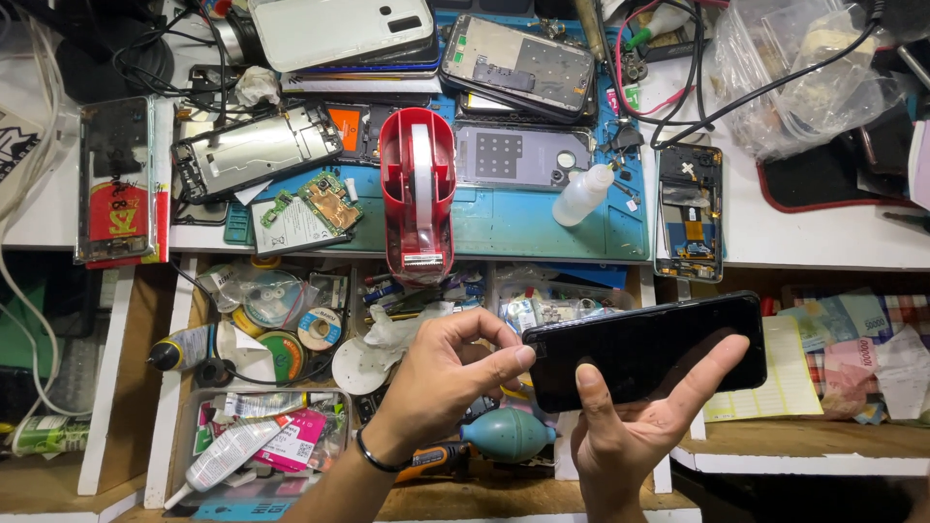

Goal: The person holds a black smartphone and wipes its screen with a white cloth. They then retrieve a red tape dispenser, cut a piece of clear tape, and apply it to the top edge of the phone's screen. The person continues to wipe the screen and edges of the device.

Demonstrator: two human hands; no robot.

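I hold a black smartphone [647, 351] flat over an open drawer, its dark glossy face up. My right hand [639, 421] supports it from below, thumb on its lower edge and fingers spread under the right part. My left hand [448, 376], with a black band on the wrist, pinches the phone's left end between thumb and forefinger. A teal rubber air blower [508, 434] lies in the drawer just beneath my hands.
A red tape dispenser [418, 194] stands on the blue work mat [523, 223]. Opened phone frames [254, 147], a circuit board [325, 199], a small white bottle [583, 195] and cables surround it. The drawer [281, 387] holds solder reels, glue tubes and tools. Banknotes [843, 339] lie at right.
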